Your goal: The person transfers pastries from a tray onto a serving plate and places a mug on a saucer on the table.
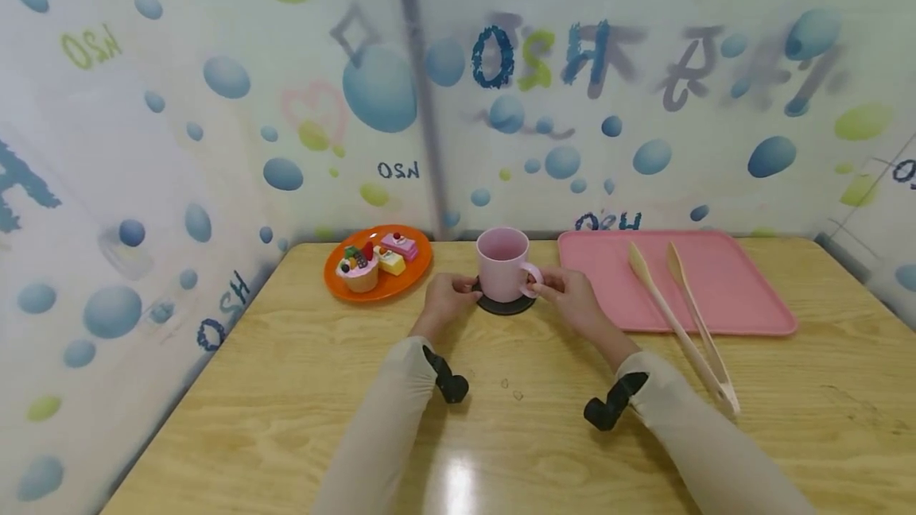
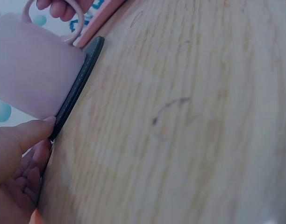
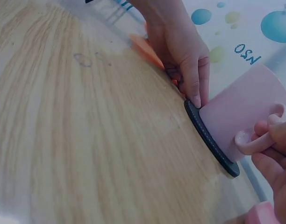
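A pink mug (image 1: 502, 267) stands upright on a round black coaster (image 1: 505, 307) near the back of the table. My left hand (image 1: 448, 300) pinches the coaster's left edge, its thumb on top beside the mug's base, as the left wrist view shows with the thumb on the coaster (image 2: 80, 88). On the other side, my right hand (image 1: 572, 300) holds the mug's handle (image 1: 532, 280) between thumb and fingers. In the right wrist view, those fingers curl through the handle (image 3: 262, 137) of the mug.
To the left, an orange plate (image 1: 390, 289) bears a cupcake (image 1: 359, 272) and two small cake slices. At the right lies a pink tray (image 1: 744, 292), with wooden tongs (image 1: 690, 332) resting across its front edge onto the wooden table (image 1: 286, 435). A patterned wall rises behind.
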A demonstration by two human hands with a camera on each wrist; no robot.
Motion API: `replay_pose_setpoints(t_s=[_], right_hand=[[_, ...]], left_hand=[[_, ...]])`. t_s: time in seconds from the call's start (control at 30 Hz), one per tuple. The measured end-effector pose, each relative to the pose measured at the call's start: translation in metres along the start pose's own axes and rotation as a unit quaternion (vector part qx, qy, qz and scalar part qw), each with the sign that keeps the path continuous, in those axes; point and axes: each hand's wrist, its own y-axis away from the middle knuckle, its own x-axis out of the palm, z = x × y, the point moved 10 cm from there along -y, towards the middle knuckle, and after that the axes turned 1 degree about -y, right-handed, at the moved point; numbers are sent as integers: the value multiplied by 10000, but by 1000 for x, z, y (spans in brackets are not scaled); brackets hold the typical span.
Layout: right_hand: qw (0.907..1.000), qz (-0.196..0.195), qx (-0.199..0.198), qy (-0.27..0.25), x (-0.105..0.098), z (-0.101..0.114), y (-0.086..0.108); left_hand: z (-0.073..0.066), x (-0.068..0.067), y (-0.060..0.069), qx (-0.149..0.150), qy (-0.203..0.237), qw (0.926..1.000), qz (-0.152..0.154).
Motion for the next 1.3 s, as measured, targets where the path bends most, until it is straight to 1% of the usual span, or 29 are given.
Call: replay_pose_setpoints(t_s=[0.17, 0.23, 0.37, 0.4, 0.5, 0.6, 0.67, 0.7, 0.8, 0.87, 0.97, 1.0, 1.07, 1.1, 1.17, 1.2, 1.3], right_hand=[[10000, -5, -29, -40, -3, -1, 10], [10000, 23, -29, -31, -5, 8, 16], [9999, 118, -1, -12, -7, 31, 22], [9998, 169, 21, -52, -7, 30, 21], [9995, 258, 64, -173, -6, 16, 17], [9994, 295, 41, -163, -6, 1, 14], [9996, 283, 31, -56, -8, 1, 14], [9996, 283, 46, 23, -8, 2, 13], [9992, 285, 117, 247, -10, 4, 11], [9983, 366, 282, 350, -11, 4, 9], [9958, 521, 619, 421, -15, 1, 9], [9947, 563, 754, 419, -17, -1, 9], [9931, 619, 882, 454, -25, 0, 10], [9930, 624, 893, 450, -29, 1, 10], [9940, 610, 734, 531, -41, 7, 9], [9942, 613, 658, 583, -47, 10, 9], [9940, 674, 480, 711, -66, 18, 8]], left_hand=[[-1, 6, 1, 109, 12, 9999, 97], [-2, 7, 2, 143, -14, 9998, 106], [-3, 6, 4, 50, -23, 10000, 74], [-3, 6, 5, 11, -18, 10000, 68], [-3, 6, 6, -86, -8, 9999, 85], [-5, 7, 7, -54, -45, 9999, 104], [-5, 8, 6, -14, -52, 9999, 126], [-5, 8, 6, -51, -24, 9999, 154], [-4, 9, 5, -115, 106, 9994, 309], [-4, 9, 6, -146, 201, 9985, 480], [-4, 7, 7, -114, 294, 9968, 736], [-2, 6, 8, -155, 324, 9962, 798], [0, -1, 11, -212, 328, 9956, 852], [1, -5, 12, -234, 342, 9955, 854], [1, -16, 14, -244, 275, 9962, 794], [0, -22, 14, -193, 218, 9968, 739], [-7, -39, 14, 110, 29, 9983, 579]])
